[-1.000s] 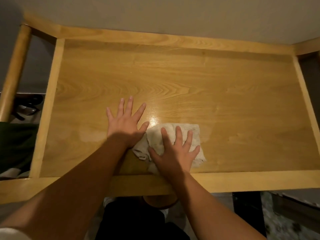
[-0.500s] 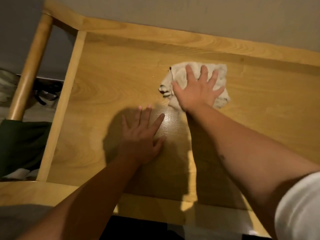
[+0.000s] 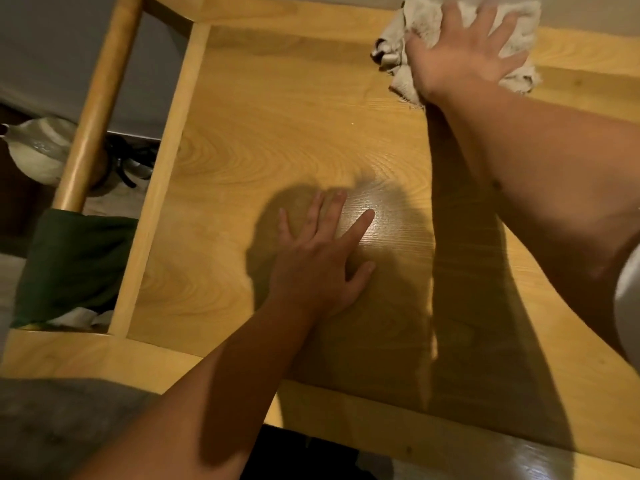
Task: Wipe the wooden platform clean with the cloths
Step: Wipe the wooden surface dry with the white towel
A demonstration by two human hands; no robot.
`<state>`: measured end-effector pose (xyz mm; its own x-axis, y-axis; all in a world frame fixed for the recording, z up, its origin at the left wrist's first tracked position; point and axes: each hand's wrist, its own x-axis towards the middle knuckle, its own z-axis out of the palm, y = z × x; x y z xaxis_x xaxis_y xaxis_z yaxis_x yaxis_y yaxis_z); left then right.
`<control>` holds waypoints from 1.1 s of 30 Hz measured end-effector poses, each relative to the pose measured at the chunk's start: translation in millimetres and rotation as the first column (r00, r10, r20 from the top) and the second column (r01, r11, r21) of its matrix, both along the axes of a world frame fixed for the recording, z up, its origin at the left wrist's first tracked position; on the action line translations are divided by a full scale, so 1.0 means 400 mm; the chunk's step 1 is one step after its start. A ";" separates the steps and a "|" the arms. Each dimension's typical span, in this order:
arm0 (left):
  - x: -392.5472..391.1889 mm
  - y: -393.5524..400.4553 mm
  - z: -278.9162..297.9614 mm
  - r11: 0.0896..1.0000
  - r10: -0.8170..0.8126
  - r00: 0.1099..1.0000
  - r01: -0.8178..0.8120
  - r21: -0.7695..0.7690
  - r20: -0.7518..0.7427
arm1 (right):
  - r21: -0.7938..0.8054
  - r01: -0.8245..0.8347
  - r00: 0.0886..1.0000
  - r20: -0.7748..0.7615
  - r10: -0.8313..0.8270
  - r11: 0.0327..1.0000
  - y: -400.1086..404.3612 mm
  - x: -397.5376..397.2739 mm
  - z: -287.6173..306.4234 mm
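The wooden platform (image 3: 263, 109) is a light, grained board framed by raised wooden rails. A crumpled off-white cloth (image 3: 401, 53) lies against the far rail at the top right. My right hand (image 3: 460, 50) presses flat on the cloth with fingers spread, the arm stretched far forward. My left hand (image 3: 322, 258) rests flat on the bare board nearer to me, fingers straight and holding nothing.
A round wooden post (image 3: 93, 112) stands at the left outside the frame. A dark green fabric (image 3: 69, 265) hangs below it, and a pale rounded object (image 3: 34, 150) sits further left. The near rail (image 3: 346, 407) runs across the bottom.
My right hand has pushed the cloth from the near edge up to the far rail. My left hand has stayed flat on the board.
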<state>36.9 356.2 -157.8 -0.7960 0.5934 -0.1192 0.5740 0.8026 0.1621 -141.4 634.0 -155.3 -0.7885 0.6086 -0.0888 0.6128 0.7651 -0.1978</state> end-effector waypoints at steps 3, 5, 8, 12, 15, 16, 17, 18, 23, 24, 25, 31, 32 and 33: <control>0.001 0.002 0.011 1.000 -0.014 1.000 0.014 -0.013 0.026 | -0.019 -0.022 0.998 0.052 0.023 1.000 -0.018 0.045 0.018; -0.003 0.003 0.014 0.999 -0.030 0.998 0.032 -0.038 0.050 | -0.016 -0.042 0.996 0.073 0.044 0.999 -0.047 0.115 0.021; -0.003 0.003 0.014 1.000 -0.002 0.998 0.004 -0.027 0.066 | -0.011 -0.064 0.995 0.078 0.064 0.998 -0.120 0.260 0.022; 0.000 0.004 0.010 0.998 0.030 0.999 -0.028 -0.053 0.043 | -0.002 -0.082 0.994 0.068 0.082 0.997 -0.204 0.475 0.007; -0.003 0.014 0.008 0.997 0.043 0.997 -0.038 -0.073 0.065 | -0.011 -0.064 0.997 0.050 0.065 0.998 -0.255 0.627 0.013; -0.003 0.015 0.006 0.996 0.053 0.997 -0.048 -0.077 0.061 | -0.006 -0.073 0.997 0.039 0.073 0.997 -0.274 0.673 0.018; -0.003 0.015 0.003 0.996 0.055 0.997 -0.051 -0.077 0.052 | 0.010 -0.081 0.996 0.028 0.081 0.997 -0.293 0.716 0.023; -0.003 0.014 0.001 0.997 0.051 0.998 -0.048 -0.067 0.045 | 0.026 -0.084 0.996 0.017 0.083 0.996 -0.313 0.757 0.027; 0.001 0.000 -0.006 0.999 0.026 0.999 -0.025 -0.030 0.026 | 0.015 -0.074 0.997 0.018 0.074 0.997 -0.393 0.914 0.029; 0.000 0.000 -0.005 0.999 0.018 1.000 -0.017 -0.036 0.024 | 0.014 -0.067 0.997 0.023 0.067 0.998 -0.406 0.940 0.028; -0.002 0.001 -0.004 0.999 0.009 1.000 -0.008 -0.043 0.021 | 0.014 -0.060 0.998 0.026 0.059 0.998 -0.418 0.963 0.028; -0.002 0.007 0.006 0.992 -0.037 0.999 0.041 -0.121 0.030 | 0.019 -0.049 0.998 0.051 0.048 0.999 -0.452 1.020 0.037; -0.001 0.009 0.008 0.990 -0.035 0.999 0.039 -0.138 0.035 | 0.013 -0.045 0.997 0.061 0.044 0.999 -0.450 1.016 0.039; -0.003 0.009 0.009 0.988 -0.025 0.999 0.031 -0.154 0.038 | 0.005 -0.041 0.997 0.066 0.040 0.999 -0.450 1.013 0.039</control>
<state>35.8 359.8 -154.0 -0.7729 0.5876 -0.2393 0.5926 0.8034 0.0587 263.8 453.9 -139.8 -0.8050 0.5771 -0.1376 0.5929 0.7905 -0.1536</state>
